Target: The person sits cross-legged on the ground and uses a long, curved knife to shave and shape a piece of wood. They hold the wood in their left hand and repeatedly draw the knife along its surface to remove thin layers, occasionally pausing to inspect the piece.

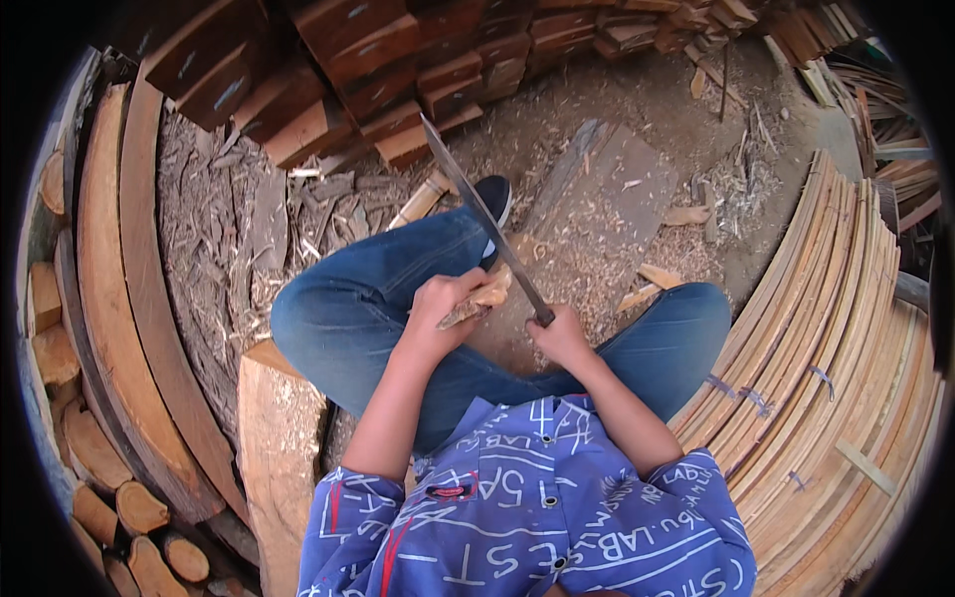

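Observation:
My right hand [563, 338] is closed round the handle of a long machete [472, 197]. Its dark blade slants up and to the left, past my shoe, with the tip near the stacked timber. In front of my lap, my left hand [440, 310] grips a rough, pale piece of wood [485, 297] with chipped faces. The lower part of the blade passes just right of this wood; I cannot tell whether they touch. Part of the wood is hidden by my left fingers.
Stacked dark timber beams [358, 60] line the far side. Bundled thin wooden strips [796, 328] lie at the right. Long planks [149, 269] and cut logs [141, 505] are at the left, with a thick wood block [271, 448] beside my knee. Wood shavings [597, 279] litter the ground.

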`<state>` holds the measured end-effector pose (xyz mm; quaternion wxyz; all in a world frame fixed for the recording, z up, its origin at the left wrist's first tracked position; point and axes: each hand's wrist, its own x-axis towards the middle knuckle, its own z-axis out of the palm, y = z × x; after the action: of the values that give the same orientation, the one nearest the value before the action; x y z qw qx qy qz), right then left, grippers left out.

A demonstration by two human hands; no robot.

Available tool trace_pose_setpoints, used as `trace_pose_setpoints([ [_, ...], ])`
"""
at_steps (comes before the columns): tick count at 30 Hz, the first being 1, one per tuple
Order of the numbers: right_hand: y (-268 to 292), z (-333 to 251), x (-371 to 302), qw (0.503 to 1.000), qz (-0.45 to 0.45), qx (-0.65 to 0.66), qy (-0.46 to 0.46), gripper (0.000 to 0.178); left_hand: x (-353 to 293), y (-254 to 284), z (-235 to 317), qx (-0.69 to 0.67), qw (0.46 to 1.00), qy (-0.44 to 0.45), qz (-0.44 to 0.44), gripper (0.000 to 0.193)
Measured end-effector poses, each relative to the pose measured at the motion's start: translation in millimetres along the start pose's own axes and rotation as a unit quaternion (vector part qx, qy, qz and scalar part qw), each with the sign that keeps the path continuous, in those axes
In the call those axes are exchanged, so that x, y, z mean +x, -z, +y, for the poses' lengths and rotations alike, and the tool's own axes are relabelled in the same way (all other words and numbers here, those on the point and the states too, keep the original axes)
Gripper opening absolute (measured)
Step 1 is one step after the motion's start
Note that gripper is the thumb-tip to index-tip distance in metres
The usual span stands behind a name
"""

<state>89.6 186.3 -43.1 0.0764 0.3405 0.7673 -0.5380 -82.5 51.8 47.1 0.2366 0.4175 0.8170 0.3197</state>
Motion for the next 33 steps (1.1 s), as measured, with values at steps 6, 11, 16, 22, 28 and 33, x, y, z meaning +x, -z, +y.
trace_pose_setpoints([
  [6, 31.8, -63.0, -14.4, 0.999, -0.005, -0.032, 0.039, 0.023, -8.9, -5.2, 2.0, -0.020, 0.999, 0.025, 0.033, 0.022],
  [11, 16.1, -30.4, -5.2, 1.000, 0.001, -0.026, 0.015, 0.025, -4.5, -11.1, 6.7, -0.016, 0.999, -0.017, 0.040, 0.019],
  [16, 21.1, -40.7, -3.6, 0.997, -0.012, -0.068, 0.028, 0.024, -5.9, -12.1, 2.7, -0.035, 0.998, 0.006, 0.049, 0.019],
  [22, 32.5, -66.2, -12.9, 0.998, -0.017, -0.046, 0.039, 0.026, -12.7, -14.1, -0.6, -0.007, 0.999, -0.026, 0.019, 0.030],
  [28, 25.3, -34.7, -12.3, 0.995, -0.046, -0.090, -0.001, 0.026, -17.7, -21.5, 3.0, 0.009, 0.998, -0.058, -0.012, 0.040],
  [33, 35.2, -55.6, -22.9, 0.996, 0.016, -0.068, 0.064, 0.027, -11.3, -18.7, 10.5, 0.052, 0.998, -0.046, 0.002, 0.039],
])
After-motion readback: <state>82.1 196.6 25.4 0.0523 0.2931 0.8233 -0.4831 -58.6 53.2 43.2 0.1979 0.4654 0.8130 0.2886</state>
